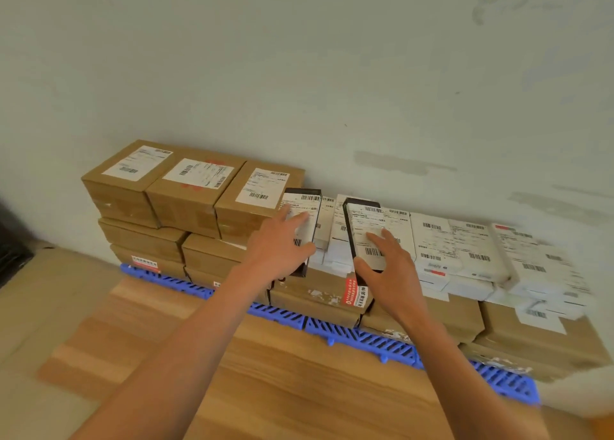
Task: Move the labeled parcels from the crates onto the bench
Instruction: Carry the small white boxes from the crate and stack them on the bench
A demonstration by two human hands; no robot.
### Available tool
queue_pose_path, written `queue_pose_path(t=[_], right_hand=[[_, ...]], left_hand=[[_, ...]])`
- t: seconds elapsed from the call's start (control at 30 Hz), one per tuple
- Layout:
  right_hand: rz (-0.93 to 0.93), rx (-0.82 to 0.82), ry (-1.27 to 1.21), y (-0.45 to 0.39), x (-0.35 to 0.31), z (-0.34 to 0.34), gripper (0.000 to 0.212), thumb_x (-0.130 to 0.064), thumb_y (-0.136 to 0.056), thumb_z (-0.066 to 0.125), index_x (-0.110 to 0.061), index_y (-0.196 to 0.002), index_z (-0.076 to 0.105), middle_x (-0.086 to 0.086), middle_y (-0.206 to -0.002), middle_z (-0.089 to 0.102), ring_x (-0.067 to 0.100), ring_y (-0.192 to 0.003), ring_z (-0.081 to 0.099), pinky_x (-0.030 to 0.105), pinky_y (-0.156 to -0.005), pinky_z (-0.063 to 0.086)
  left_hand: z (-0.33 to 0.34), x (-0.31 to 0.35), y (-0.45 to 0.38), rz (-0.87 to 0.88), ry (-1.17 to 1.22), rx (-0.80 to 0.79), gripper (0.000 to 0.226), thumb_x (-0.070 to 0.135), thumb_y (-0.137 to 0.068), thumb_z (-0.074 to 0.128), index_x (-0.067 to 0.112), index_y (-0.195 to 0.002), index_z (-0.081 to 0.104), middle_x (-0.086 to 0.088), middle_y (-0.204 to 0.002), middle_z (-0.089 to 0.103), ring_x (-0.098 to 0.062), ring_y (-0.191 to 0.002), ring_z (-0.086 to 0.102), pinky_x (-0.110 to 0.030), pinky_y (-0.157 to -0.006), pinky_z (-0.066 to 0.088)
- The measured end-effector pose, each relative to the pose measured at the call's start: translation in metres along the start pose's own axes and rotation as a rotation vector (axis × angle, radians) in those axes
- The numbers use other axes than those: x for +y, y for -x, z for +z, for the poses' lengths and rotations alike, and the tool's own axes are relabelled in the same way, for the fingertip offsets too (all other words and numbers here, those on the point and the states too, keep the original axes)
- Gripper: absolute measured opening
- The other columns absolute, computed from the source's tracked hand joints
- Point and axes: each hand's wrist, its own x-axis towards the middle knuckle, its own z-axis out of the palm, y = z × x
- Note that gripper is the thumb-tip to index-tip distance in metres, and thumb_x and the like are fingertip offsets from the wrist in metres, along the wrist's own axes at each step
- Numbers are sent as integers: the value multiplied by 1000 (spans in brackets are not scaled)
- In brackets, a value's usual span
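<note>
My left hand [285,240] grips one black-edged parcel [304,226], my right hand [385,263] another [363,233]. Brown boxes [196,187] stack left of them, white parcels [465,243] right. Wooden bench [282,373] lies beneath my arms, pale wall [332,74] beyond

left hand [280,240]: bare, no glove, ring or watch | right hand [388,266]: bare, likewise unadorned | forearms: both bare to near frame edge, no sleeve in view

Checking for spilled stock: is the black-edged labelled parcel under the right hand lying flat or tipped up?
Tipped up. The black-edged labelled parcel leans with its far end raised above the white parcels; the right hand grips it.
</note>
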Motion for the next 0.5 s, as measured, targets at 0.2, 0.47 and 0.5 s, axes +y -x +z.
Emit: queue_pose_path(t=[0.2, 0.47, 0.5], right_hand=[[27, 75, 29, -28, -19, 6, 56, -50, -91, 64, -38, -144, 50, -6, -165, 25, 22, -148, 26, 51, -120, 26], [50, 92, 50, -63, -16, 14, 56, -48, -92, 64, -33, -144, 51, 1, -165, 27, 26, -148, 29, 54, -119, 28], [48, 93, 53, -66, -14, 15, 56, -48, -92, 64, -33, -144, 51, 1, -164, 28, 27, -148, 29, 54, -119, 28]], left_hand=[[-2, 14, -49, 84, -7, -14, 73, 52, -91, 61, 40, -157, 31, 2, -170, 13, -28, -153, 21, -49, -118, 29], [4, 22, -95, 79, -63, -45, 70, 50, -93, 61, 35, -156, 34, -1, -170, 16, -28, -152, 27, -48, -116, 31], [5, 22, -99, 83, -63, -44, 69, 49, -93, 60, 35, -156, 35, 0, -169, 17, -28, -151, 27, -48, -115, 32]])
